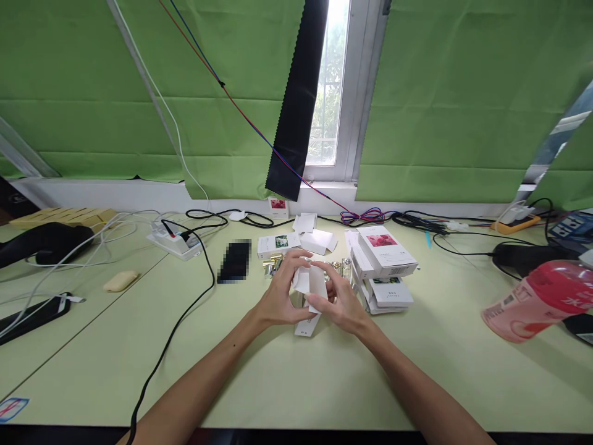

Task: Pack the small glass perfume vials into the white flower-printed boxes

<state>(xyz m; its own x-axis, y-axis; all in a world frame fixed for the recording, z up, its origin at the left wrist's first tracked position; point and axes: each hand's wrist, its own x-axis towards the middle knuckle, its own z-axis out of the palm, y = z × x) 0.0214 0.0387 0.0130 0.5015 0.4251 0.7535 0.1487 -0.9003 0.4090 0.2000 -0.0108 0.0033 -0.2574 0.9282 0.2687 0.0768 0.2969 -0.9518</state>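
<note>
Head camera view: nearest me, above the pale yellow-green tabletop [370,383], a narrow white card panel with small print [306,326] juts toward me from beneath my thumbs; whether it belongs to the box over it, I cannot tell; just beyond, the open white cardboard box [318,281] sits between my hands; my left hand [281,296] is clamped on its left side and my right hand [341,300] on its right, so neither is nearer; its mouth faces up toward me; its longer visible edges run roughly away from me, the far end leaning left, though foreshortening leaves the true long axis uncertain; past my left fingers lie gold metallic cylinders [270,267]; past my right, small shiny cylinders [347,266], partly hidden; right of these rises a stack of white cardboard boxes [393,254]; farther, a flat white box with a green leaf picture [265,248] lies left of opened white cartons [319,241]; farthest, a small white box with a red picture [278,212] stands by the wall.
</note>
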